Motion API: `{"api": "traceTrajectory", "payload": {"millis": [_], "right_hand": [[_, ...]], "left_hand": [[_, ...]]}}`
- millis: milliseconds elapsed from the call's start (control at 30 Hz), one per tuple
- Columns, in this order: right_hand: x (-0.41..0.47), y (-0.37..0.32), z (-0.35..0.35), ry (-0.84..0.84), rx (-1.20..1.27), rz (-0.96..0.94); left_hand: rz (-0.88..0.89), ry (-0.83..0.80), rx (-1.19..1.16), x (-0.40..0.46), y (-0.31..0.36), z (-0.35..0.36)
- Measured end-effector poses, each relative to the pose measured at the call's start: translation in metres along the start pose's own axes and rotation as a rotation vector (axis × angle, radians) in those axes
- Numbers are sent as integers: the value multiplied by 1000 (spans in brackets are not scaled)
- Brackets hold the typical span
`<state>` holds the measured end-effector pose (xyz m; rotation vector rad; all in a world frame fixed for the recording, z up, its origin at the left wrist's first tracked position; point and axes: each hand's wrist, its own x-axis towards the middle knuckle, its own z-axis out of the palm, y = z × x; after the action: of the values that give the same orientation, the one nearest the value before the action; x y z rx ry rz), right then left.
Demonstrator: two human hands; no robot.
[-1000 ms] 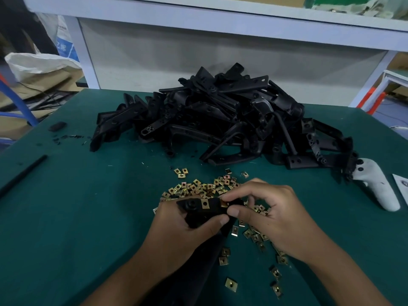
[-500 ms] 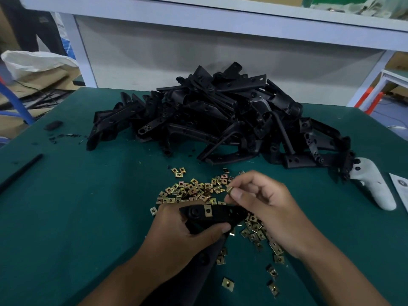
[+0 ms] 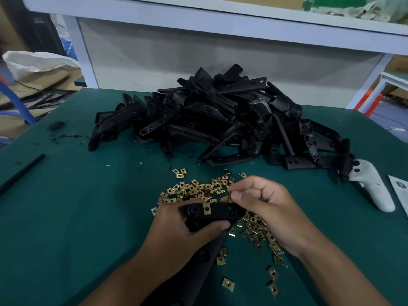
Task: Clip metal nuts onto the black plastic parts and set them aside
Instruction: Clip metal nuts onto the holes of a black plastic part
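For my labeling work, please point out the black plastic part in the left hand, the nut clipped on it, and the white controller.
black plastic part [image 3: 217, 214]: head view, flat upper face.
clipped nut [image 3: 207, 208]: head view, its centre.
white controller [image 3: 373, 191]: head view, handle middle.

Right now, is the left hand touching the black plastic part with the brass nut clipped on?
Touching. The head view shows the left hand gripping the black plastic part, thumb curled across its lower edge.

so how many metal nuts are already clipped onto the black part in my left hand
1 visible: a metal nut clipped on the black part, beside its round boss. The right hand pinches another at the part's far end, not yet on. The left hand may hide more.
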<state>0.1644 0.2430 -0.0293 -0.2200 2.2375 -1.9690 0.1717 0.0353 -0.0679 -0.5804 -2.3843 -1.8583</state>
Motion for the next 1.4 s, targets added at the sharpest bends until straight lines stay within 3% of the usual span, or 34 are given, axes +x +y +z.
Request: {"api": "traceTrajectory", "payload": {"millis": [333, 867, 1233, 1400], "right_hand": [[0, 0, -3, -43, -31, 18], [-5, -3, 5, 42, -121, -110], [-6, -3, 4, -133, -43, -94], [-7, -11, 5, -71, -42, -111]], "left_hand": [[-18, -13, -39, 0, -1, 1], [-12, 11, -130, 4, -6, -1], [-1, 9, -122, 6, -6, -4], [-47, 53, -180, 1, 5, -3]]}}
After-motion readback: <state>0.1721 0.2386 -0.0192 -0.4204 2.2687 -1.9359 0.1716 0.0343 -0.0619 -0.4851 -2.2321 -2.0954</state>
